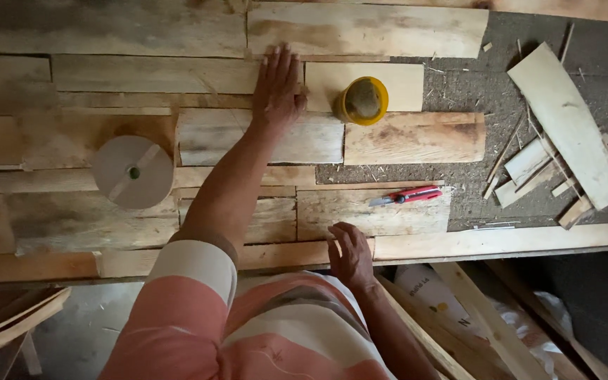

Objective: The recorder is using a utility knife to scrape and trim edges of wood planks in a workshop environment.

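Right hand (352,255) rests open on plank-covered workbench (459,243); left hand (276,88) presses flat on boards (258,137).

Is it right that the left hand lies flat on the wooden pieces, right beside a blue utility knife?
Not quite. In the head view the left hand lies flat on the wooden pieces, but beside a yellow container; the utility knife is red and nearer the right hand.

Pale wood veneer sheets (262,137) flat on bench, patchwork, edges touching

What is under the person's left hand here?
The left hand lies flat on pale wood veneer pieces laid over the board; the joint beneath the palm is covered.
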